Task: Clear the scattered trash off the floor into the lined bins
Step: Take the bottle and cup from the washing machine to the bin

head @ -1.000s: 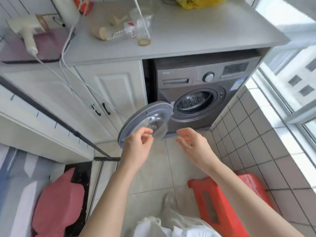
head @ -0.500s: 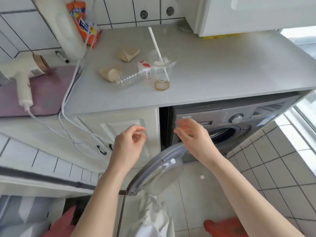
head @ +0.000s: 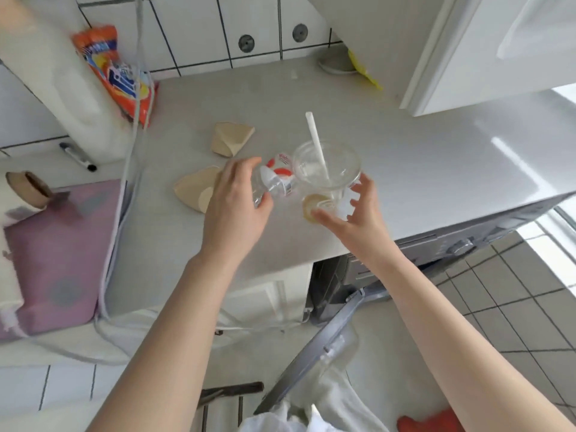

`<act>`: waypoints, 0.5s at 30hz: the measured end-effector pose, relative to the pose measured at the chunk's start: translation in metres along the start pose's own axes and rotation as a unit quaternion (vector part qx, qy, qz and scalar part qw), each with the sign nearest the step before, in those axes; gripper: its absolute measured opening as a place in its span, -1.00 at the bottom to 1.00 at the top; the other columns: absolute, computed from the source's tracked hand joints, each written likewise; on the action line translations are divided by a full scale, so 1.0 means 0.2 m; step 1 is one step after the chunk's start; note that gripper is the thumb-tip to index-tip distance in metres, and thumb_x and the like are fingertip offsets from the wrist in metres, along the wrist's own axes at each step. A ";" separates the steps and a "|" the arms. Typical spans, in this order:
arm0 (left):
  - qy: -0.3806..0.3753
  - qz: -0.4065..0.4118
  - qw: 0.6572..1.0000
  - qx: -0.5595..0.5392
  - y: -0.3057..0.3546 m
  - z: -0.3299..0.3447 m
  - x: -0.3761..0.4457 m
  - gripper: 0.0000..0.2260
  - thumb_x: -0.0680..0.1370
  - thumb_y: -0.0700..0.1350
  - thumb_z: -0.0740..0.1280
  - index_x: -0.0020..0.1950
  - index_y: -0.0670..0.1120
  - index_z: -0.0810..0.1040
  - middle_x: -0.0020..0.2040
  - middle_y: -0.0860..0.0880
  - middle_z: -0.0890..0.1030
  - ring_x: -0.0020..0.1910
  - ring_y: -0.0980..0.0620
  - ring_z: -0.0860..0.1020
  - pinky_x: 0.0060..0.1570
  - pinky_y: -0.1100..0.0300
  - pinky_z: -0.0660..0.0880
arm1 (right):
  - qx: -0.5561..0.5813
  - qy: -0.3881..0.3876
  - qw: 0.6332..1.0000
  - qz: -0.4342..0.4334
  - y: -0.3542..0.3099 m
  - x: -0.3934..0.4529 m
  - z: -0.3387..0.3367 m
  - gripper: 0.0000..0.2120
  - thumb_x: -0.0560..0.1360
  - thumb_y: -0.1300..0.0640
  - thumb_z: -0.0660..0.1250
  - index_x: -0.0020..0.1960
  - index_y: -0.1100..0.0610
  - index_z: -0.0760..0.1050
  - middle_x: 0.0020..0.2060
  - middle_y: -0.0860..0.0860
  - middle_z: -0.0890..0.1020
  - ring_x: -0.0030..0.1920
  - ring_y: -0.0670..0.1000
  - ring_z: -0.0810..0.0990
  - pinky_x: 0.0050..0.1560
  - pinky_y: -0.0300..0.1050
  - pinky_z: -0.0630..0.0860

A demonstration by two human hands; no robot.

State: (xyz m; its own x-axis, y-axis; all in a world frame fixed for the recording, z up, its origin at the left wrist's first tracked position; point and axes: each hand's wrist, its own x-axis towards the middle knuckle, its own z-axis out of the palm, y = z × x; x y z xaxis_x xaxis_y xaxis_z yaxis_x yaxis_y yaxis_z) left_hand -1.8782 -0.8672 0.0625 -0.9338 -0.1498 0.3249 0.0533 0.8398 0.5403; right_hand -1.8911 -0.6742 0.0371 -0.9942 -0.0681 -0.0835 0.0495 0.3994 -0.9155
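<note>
A pale grey countertop [head: 405,182] runs over a washing machine [head: 436,247] whose door [head: 314,360] hangs open below the front edge, with white wall tiles behind. Near the middle of the counter, toward its front edge, stands a clear plastic cup [head: 327,169] with a white straw [head: 316,141] leaning in it and a little residue at the bottom; a crushed clear bottle [head: 274,179] with a red-and-white label lies on its side touching the cup's left. The right hand [head: 355,213] is spread, fingers curved around the cup's base without closing on it yet. The left hand [head: 237,207] curls over the bottle's near end, thumb against the plastic; whether it has a firm hold I cannot tell. Further left lie 2 brown paper cones [head: 199,190], 1 just beside the left hand, the other [head: 232,138] behind it. At the back left corner sit an orange packet [head: 115,73] and a white jug [head: 62,82]. No bin shows here. The likely trouble: lifting the cup tilted would spill its dregs or drop the loose straw, and the slick crumpled bottle could slip and roll off the front edge.
</note>
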 end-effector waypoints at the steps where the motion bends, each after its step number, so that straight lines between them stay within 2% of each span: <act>1: -0.007 0.001 1.000 0.015 0.00 0.02 0.04 -0.57 0.48 -0.17 0.38 0.34 -0.15 0.41 0.26 -0.12 0.49 0.25 -0.13 0.44 0.15 0.17 0.34 | 0.010 -0.005 1.000 0.000 0.00 0.03 0.01 -0.08 0.28 -0.14 0.51 0.46 -0.02 0.06 0.37 -0.03 0.27 0.39 0.00 0.30 0.39 0.09 0.32; 3: -0.036 -0.010 0.998 0.041 0.00 0.07 0.12 -0.53 0.49 -0.12 0.39 0.37 -0.15 0.38 0.30 -0.13 0.47 0.28 -0.16 0.40 0.18 0.09 0.34 | 0.034 -0.004 0.999 -0.006 0.01 0.08 0.04 -0.14 0.20 -0.20 0.50 0.36 -0.13 0.13 0.32 -0.08 0.31 0.38 -0.02 0.32 0.38 0.09 0.34; 6: -0.085 -0.030 0.993 0.072 -0.02 0.13 0.20 -0.47 0.48 -0.01 0.40 0.40 -0.11 0.34 0.35 -0.08 0.44 0.30 -0.15 0.38 0.17 0.04 0.37 | 0.049 0.007 0.998 -0.027 0.01 0.13 0.07 -0.21 0.16 -0.18 0.50 0.24 -0.38 0.12 0.28 -0.08 0.34 0.36 -0.04 0.34 0.37 0.09 0.36; 8: -0.107 -0.040 0.990 0.080 -0.04 0.16 0.22 -0.45 0.46 0.07 0.41 0.38 -0.08 0.37 0.32 -0.06 0.47 0.26 -0.16 0.42 0.13 0.00 0.42 | 0.060 0.002 0.998 -0.038 0.01 0.16 0.07 -0.20 0.18 -0.13 0.51 0.27 -0.32 0.13 0.25 -0.10 0.37 0.32 -0.06 0.39 0.35 0.05 0.39; 10: -0.118 -0.048 0.987 0.096 -0.05 0.18 0.24 -0.44 0.43 0.15 0.42 0.35 -0.05 0.39 0.26 -0.06 0.52 0.20 -0.17 0.47 0.07 -0.01 0.46 | 0.080 -0.010 0.996 -0.038 0.01 0.18 0.07 -0.21 0.21 -0.03 0.53 0.30 -0.18 0.16 0.18 -0.16 0.41 0.24 -0.15 0.45 0.27 -0.10 0.44; 12: -0.115 -0.055 0.986 0.109 -0.05 0.19 0.24 -0.42 0.41 0.20 0.41 0.34 -0.02 0.40 0.22 -0.06 0.55 0.17 -0.18 0.51 0.02 -0.01 0.48 | 0.086 -0.012 0.995 -0.042 0.02 0.19 0.07 -0.23 0.24 0.01 0.51 0.31 -0.14 0.17 0.18 -0.16 0.43 0.21 -0.20 0.46 0.21 -0.21 0.43; 15: -0.104 -0.064 0.987 0.105 -0.04 0.20 0.23 -0.41 0.40 0.21 0.41 0.33 -0.01 0.40 0.23 -0.03 0.56 0.17 -0.16 0.52 -0.02 0.02 0.48 | 0.100 -0.012 0.994 -0.037 0.04 0.17 0.04 -0.23 0.24 0.00 0.52 0.33 -0.14 0.19 0.23 -0.10 0.43 0.24 -0.15 0.47 0.23 -0.20 0.42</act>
State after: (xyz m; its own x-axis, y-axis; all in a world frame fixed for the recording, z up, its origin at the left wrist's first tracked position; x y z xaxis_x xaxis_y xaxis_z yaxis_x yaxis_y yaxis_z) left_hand -1.9347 -0.8602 0.0426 -0.9817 -0.1694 0.0869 -0.1235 0.9138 0.3870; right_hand -1.9247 -0.6814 0.0236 -0.9933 -0.1136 -0.0210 -0.0026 0.2035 -0.9791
